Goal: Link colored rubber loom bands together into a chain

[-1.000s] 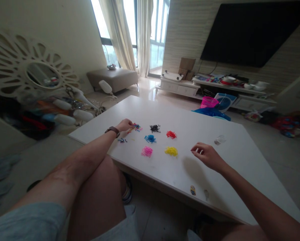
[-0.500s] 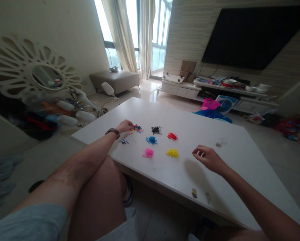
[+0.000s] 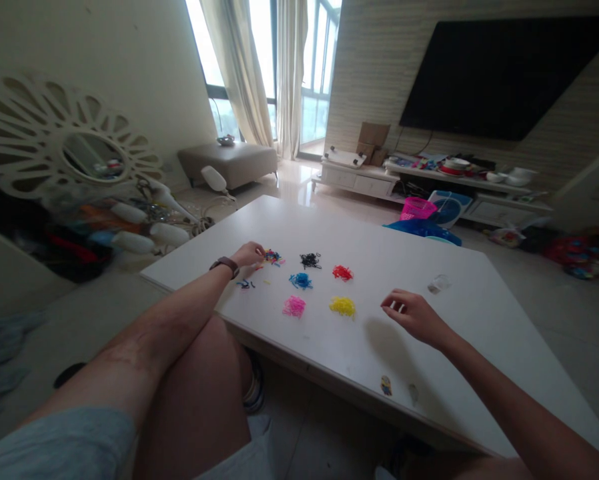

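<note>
My left hand (image 3: 250, 253), with a watch on its wrist, is at the left edge of a mixed-colour pile of what look like small rubber bands (image 3: 273, 257). Its fingertips are bent together; whatever they pinch is too small to make out. To the right lie sorted piles: black bands (image 3: 310, 260), blue bands (image 3: 300, 281), red bands (image 3: 342, 273), pink bands (image 3: 294, 307) and yellow bands (image 3: 343, 307). A few dark bands (image 3: 245, 284) are loose near my left wrist. Right of the yellow pile, my right hand (image 3: 413, 315) hovers above the table, fingers loosely curled and apart, holding nothing visible.
A clear container (image 3: 438, 285) lies on the white table (image 3: 329, 230) at the right. Near the front edge are a cartoon-figure sticker (image 3: 386, 385) and a small transparent piece (image 3: 413, 394). Beyond the table stand a pink basket (image 3: 417, 209) and a beige ottoman (image 3: 229, 163).
My left hand has drawn back slightly from the mixed pile, uncovering more of it. My right hand has stayed nearly still. The view has shifted a little.
</note>
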Available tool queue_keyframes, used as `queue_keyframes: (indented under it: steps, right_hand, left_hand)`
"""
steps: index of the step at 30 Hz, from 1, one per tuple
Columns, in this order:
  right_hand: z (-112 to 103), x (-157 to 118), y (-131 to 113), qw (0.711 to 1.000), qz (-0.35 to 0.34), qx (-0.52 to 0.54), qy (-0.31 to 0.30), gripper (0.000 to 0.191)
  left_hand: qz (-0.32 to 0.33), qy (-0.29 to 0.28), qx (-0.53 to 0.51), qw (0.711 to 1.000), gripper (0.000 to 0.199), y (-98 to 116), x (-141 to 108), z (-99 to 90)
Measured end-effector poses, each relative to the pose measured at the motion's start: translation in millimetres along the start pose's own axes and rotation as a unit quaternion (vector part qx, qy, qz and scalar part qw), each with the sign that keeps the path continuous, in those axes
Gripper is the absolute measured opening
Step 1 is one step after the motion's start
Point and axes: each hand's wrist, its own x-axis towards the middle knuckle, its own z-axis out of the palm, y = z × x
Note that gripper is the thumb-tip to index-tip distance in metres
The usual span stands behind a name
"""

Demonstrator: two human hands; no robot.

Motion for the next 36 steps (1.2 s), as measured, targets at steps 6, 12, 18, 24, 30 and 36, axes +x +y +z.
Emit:
queue_keyframes:
  steps: [6,12,18,24,30,36]
  right_hand:
    - [0.8,-0.4,1.5,1.0,0.004,0.001,-0.001,0.017]
    - [-3.4,-0.2,4.8,1.0,-0.005,-0.004,0.019,0.017]
    - [-12.8,0.6,-1.3,0.977,0.015,0.006,0.211,0.045]
    - [-5.0,-0.6,-11.7,0.987,-0.014,0.016,0.162,0.046]
    - [-4.6,-1.1,-12.9,0.987,-0.017,0.013,0.156,0.045]
    - [-7.1,-1.4,-10.0,0.988,-0.012,0.011,0.152,0.041]
  left_hand:
    - [0.009,0.014,0.001,1.0,0.03,-0.8,3.1,-3.6]
    - [0.041,0.022,0.007,0.999,0.029,5.4,3.5,5.4]
    - [0.032,0.011,0.02,0.999,0.025,12.5,7.2,19.3]
    - [0.01,0.008,0.02,1.0,0.022,18.3,10.7,16.0]
    - [-0.009,0.018,0.013,1.0,0.016,20.0,8.1,17.2]
    - [-0.035,0.036,-0.027,0.998,0.005,24.2,8.6,23.8]
